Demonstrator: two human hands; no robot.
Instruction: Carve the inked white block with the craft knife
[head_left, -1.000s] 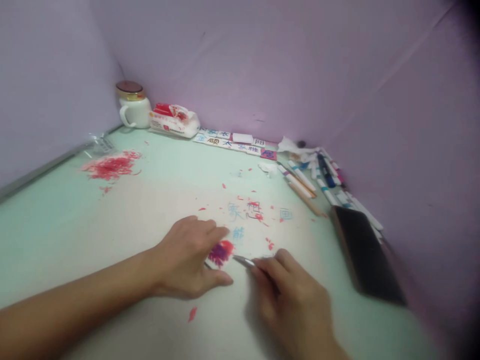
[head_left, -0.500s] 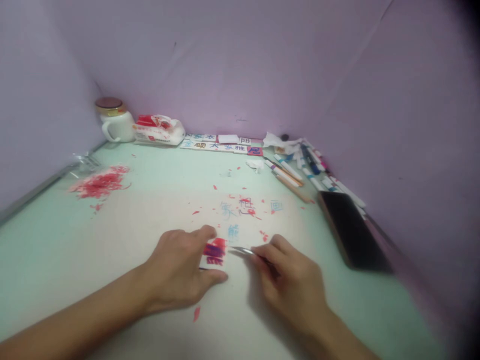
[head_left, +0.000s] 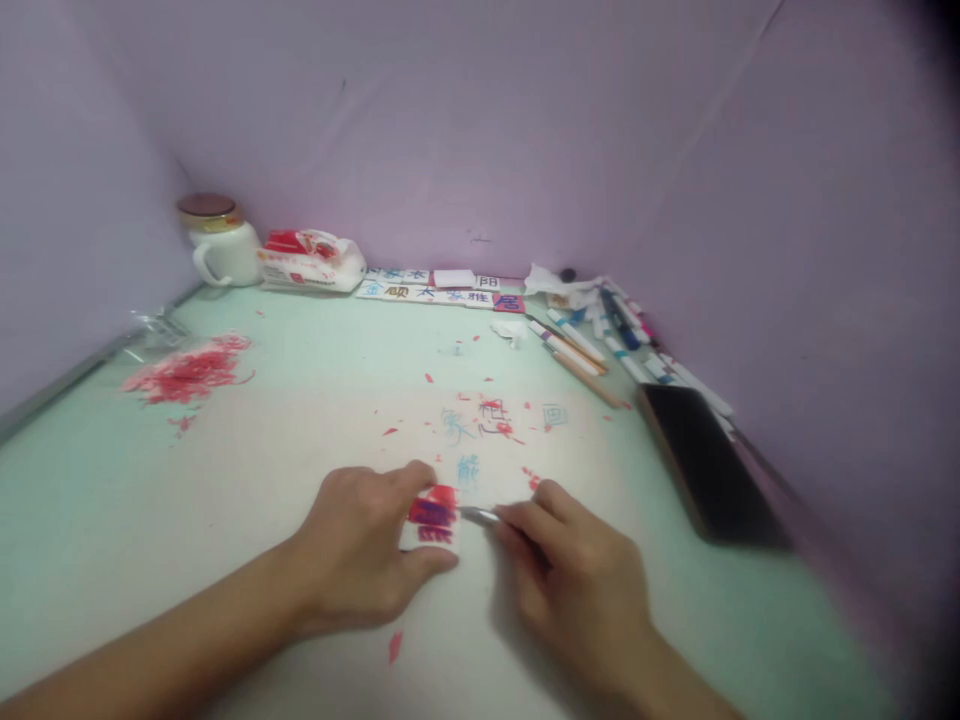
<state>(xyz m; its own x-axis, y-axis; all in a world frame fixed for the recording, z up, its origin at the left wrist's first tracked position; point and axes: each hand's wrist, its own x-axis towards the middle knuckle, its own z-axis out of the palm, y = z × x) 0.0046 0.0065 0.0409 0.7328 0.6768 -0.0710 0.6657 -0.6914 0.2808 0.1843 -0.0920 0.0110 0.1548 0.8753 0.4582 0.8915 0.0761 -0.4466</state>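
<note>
The thumb and forefinger of the left hand [head_left: 367,545] grasp a small white tile [head_left: 435,512] by its far and near edges, holding it flat on the table [head_left: 315,420] in front of the person; its face carries red colouring and purple strokes. The right hand [head_left: 581,570] has its fingers closed around a slim tool with a pointed metal tip [head_left: 480,516], which reaches the tile's right edge, though whether it touches cannot be told. Just beyond the tile, blue and dark characters [head_left: 493,416] mark the tabletop, with red flakes scattered among them. To the right lies a black phone [head_left: 705,455], and past it markers [head_left: 566,338] are heaped along the wall. A pile of red shavings [head_left: 187,372] sits well to the left. At the back stand lettered tiles [head_left: 397,292], a wipes packet [head_left: 311,272] and a lidded white mug [head_left: 234,255]
</note>
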